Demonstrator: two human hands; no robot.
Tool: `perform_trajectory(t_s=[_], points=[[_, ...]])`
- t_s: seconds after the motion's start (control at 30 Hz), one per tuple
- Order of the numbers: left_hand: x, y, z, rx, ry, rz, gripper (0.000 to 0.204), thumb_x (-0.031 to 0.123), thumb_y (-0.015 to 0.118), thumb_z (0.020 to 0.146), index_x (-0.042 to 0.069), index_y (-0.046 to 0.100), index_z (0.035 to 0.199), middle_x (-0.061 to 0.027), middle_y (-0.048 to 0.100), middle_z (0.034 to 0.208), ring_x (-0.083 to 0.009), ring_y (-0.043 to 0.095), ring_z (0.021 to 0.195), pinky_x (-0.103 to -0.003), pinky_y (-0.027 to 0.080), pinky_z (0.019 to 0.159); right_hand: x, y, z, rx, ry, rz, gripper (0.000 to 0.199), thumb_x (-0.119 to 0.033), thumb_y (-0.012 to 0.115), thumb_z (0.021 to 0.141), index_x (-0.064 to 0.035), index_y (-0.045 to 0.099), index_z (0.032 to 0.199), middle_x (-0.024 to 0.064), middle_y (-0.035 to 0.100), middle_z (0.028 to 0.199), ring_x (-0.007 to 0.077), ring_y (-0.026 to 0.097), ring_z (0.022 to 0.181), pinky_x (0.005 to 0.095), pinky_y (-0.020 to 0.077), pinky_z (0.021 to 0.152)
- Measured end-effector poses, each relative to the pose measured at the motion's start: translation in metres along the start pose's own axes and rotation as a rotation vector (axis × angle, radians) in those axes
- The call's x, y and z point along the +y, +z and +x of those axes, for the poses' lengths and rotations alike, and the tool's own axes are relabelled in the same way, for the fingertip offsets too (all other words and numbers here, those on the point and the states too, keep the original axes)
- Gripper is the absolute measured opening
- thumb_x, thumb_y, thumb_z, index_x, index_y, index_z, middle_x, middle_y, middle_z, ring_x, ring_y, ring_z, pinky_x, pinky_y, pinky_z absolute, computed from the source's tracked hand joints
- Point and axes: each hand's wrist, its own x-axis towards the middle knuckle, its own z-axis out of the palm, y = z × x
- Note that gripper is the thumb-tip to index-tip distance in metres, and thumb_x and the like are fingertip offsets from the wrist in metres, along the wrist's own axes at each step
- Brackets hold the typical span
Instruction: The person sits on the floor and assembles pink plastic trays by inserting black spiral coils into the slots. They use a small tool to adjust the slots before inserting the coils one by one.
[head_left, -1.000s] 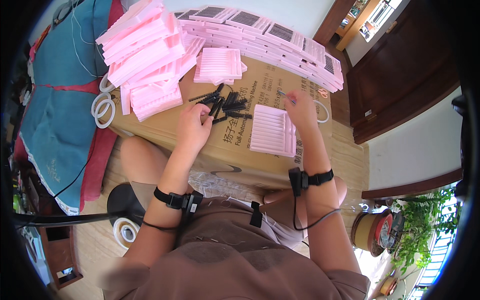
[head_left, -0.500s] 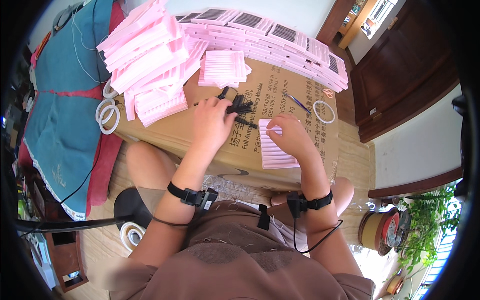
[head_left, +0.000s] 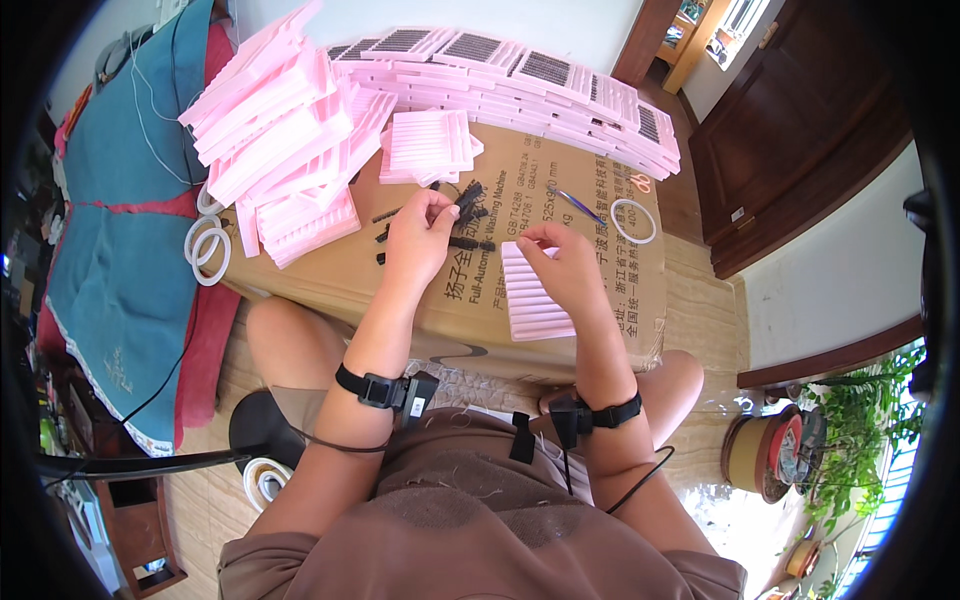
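Observation:
My left hand (head_left: 420, 235) is raised over a loose heap of small, thin black strips (head_left: 477, 243) on the cardboard box (head_left: 420, 310). Its thumb and forefinger are pinched together on a dark strip (head_left: 469, 194) that juts out past the fingertips. To the right, my right hand (head_left: 565, 268) hovers at the upper edge of a ridged pink tray (head_left: 535, 308). Thumb and forefinger are closed there too; whatever lies between them is too small to make out. Pale parallel ridges run across the tray, partly covered by that hand.
A leaning pile of pink trays (head_left: 275, 130) stands at the left, with a smaller stack (head_left: 430, 145) beside it. Along the back, stacked trays (head_left: 545, 72) hold dark strips. Tweezers (head_left: 580, 206), a white ring (head_left: 633, 221) and more rings (head_left: 208, 255) lie on the box.
My left hand has lifted off the strips, its spread fingers now drawn into a pinch. My right hand has shifted slightly back from the tray's surface. The whole view has moved a little.

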Motion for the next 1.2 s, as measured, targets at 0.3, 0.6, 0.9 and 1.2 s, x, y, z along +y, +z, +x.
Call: perform_trajectory(t_s=[0.3, 0.6, 0.9, 1.2], points=[[0.006, 0.0, -0.028, -0.332, -0.179, -0.547, 0.01, 0.016, 0.065, 0.103, 0.006, 0.063, 0.106, -0.0012, 0.069, 0.095, -0.0083, 0.061, 0.085, -0.023, 0.047, 0.077, -0.029, 0.038, 0.016, -0.1, 0.177, 0.54, 0.023, -0.017, 0.081, 0.091, 0.0017, 0.072, 0.101, 0.0036, 0.072, 0.085, 0.0077, 0.063, 0.074, 0.0238, 0.0507, 0.066], [-0.002, 0.026, -0.043, -0.456, -0.192, -1.111, 0.04, 0.03, 0.055, 0.109, 0.002, 0.058, 0.137, -0.004, 0.068, 0.116, -0.0108, 0.062, 0.101, -0.029, 0.05, 0.09, -0.023, 0.035, -0.001, -0.193, 0.331, 1.022, 0.006, -0.006, 0.067, 0.099, -0.0039, 0.068, 0.105, 0.0037, 0.071, 0.091, 0.012, 0.07, 0.083, 0.0244, 0.0553, 0.071], [0.0, 0.031, -0.046, -0.414, -0.259, -1.107, 0.041, 0.024, 0.049, 0.11, 0.0, 0.058, 0.142, -0.0118, 0.066, 0.133, -0.0171, 0.065, 0.111, -0.033, 0.055, 0.089, -0.022, 0.031, -0.005, -0.191, 0.311, 0.81, 0.017, -0.013, 0.069, 0.1, -0.0013, 0.072, 0.113, 0.0032, 0.073, 0.096, 0.0105, 0.071, 0.084, 0.0249, 0.0576, 0.072], [-0.004, 0.036, -0.044, -0.347, -0.309, -1.105, 0.038, 0.027, 0.054, 0.109, -0.001, 0.06, 0.135, -0.0136, 0.067, 0.133, -0.021, 0.066, 0.117, -0.035, 0.055, 0.098, -0.015, 0.032, -0.006, -0.172, 0.333, 0.626, 0.026, -0.019, 0.071, 0.1, -0.0001, 0.075, 0.118, 0.005, 0.076, 0.102, 0.0092, 0.07, 0.085, 0.0225, 0.057, 0.074]])
